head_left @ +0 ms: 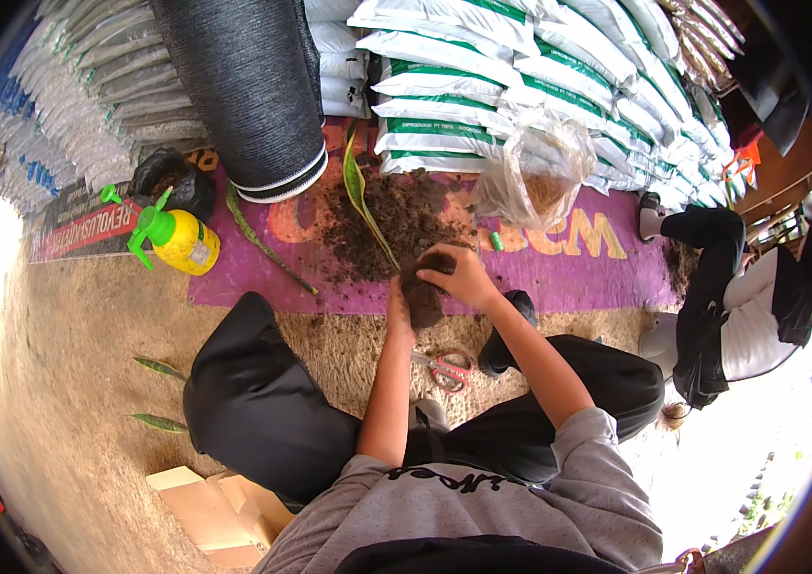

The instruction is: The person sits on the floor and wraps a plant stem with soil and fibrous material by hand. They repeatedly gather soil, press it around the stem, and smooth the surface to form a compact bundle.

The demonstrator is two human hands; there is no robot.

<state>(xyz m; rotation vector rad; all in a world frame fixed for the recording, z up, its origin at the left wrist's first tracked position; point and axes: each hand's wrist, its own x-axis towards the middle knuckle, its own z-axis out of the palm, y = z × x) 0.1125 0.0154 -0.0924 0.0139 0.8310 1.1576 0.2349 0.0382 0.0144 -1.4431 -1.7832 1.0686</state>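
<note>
Between my two hands is a dark brown ball of soil (425, 302), and a long snake plant leaf (356, 184) with yellow edges rises out of its top, leaning to the left. My left hand (398, 311) cups the ball from its left side; most of its fingers are hidden behind it. From the right, my right hand (463, 277) curls its fingers onto the upper part of the ball. Just beyond my hands, loose dark soil (367, 234) is heaped on a purple printed sheet (559, 277). Below them, scissors (450, 369) with red handles lie on the ground.
A yellow spray bottle (186, 243), a long green leaf (267, 244) and a dark roll of netting (243, 96) are at left. Clear plastic bag (540, 172) holds brown material before stacked white sacks (444, 86). Cardboard (200, 507) lies lower left. Another person (750, 297) sits at right.
</note>
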